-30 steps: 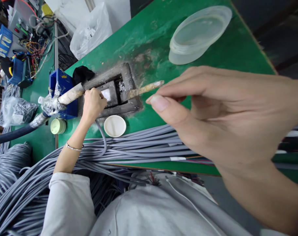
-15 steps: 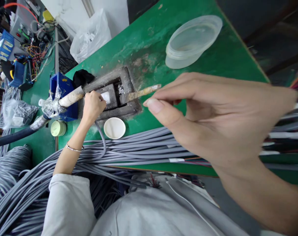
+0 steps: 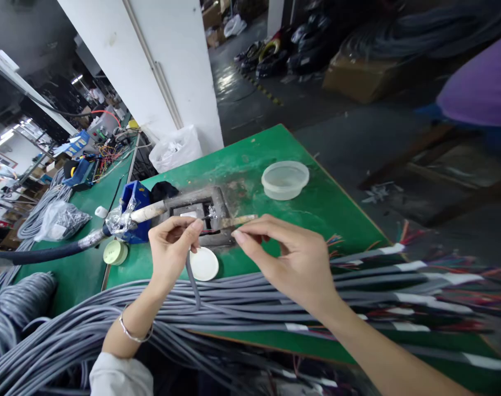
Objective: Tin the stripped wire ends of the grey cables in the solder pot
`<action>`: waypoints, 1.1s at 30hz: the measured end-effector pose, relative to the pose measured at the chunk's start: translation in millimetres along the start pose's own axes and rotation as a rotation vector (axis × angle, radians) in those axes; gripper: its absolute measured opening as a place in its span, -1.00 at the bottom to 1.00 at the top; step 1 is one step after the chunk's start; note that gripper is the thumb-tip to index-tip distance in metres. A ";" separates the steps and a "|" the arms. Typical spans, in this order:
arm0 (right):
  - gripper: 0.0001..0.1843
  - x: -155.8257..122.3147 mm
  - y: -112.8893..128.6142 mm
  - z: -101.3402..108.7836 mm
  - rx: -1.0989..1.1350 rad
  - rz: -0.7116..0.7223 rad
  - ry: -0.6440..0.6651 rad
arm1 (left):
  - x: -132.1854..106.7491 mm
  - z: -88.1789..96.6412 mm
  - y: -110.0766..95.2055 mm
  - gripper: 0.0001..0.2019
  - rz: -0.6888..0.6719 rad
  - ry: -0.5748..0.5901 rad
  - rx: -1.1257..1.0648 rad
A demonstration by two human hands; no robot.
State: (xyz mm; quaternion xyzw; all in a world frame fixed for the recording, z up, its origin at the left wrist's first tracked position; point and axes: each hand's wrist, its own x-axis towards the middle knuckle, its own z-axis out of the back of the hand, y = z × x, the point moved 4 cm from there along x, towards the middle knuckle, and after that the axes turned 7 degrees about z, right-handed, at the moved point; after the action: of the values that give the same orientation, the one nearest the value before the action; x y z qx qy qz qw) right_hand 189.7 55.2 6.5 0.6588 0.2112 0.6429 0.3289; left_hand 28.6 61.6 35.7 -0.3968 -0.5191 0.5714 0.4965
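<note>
My left hand [image 3: 174,247] is closed around the end of a grey cable [image 3: 191,275], which hangs below the fingers. Thin dark and red wire ends poke out toward the right, over a sooty, metal-rimmed pot [image 3: 221,202] set into the green table. My right hand [image 3: 286,250] has thumb and index finger pinched together close to those wire ends. Anything between its fingertips is too small to make out. Just behind them a stained flat stick [image 3: 238,220] lies across the pot's right rim. A white round lid [image 3: 205,265] sits below the pot.
Many grey cables [image 3: 242,300] run along the table's near edge. A clear plastic tub [image 3: 284,184] stands at the back right. On the left are a wrapped suction pipe [image 3: 149,212], a blue bin [image 3: 141,234], a pale green round container [image 3: 115,252] and a black cloth [image 3: 163,191].
My view has tilted up and shows more of the room. My left hand has moved from over the pot toward me, bringing wire ends into sight. My right hand is closer to it, still pinched.
</note>
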 end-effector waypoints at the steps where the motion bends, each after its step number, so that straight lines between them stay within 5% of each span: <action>1: -0.88 -0.4 0.5 -1.0 0.007 -0.003 0.003 | -2.2 0.1 -0.5 -0.88 -0.002 0.008 -0.021; 6: -0.94 -3.2 -2.1 -5.7 0.026 -0.088 0.019 | -10.8 0.6 -2.0 -0.86 0.014 0.016 -0.056; 12: -0.71 -7.0 -5.8 -17.2 0.277 -0.221 0.158 | -19.8 -2.9 -3.9 -0.84 0.044 0.047 -0.094; 19: -0.87 -6.2 -3.2 -20.1 0.448 -0.331 0.185 | -22.1 -8.0 1.7 -0.82 0.088 0.115 -0.183; 25: -0.90 -5.1 -0.2 -17.2 0.408 -0.271 0.137 | -26.9 -11.4 9.5 -0.68 0.111 0.070 -0.246; 33: -0.88 -2.4 1.4 -9.2 0.249 -0.160 0.169 | -32.3 -11.2 14.7 -0.75 0.118 0.117 -0.171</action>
State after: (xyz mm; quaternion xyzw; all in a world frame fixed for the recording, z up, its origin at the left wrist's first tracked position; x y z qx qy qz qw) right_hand 180.2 54.1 5.4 0.6190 0.3680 0.6366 0.2760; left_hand 43.3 32.7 17.6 -0.5002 -0.5119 0.5293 0.4556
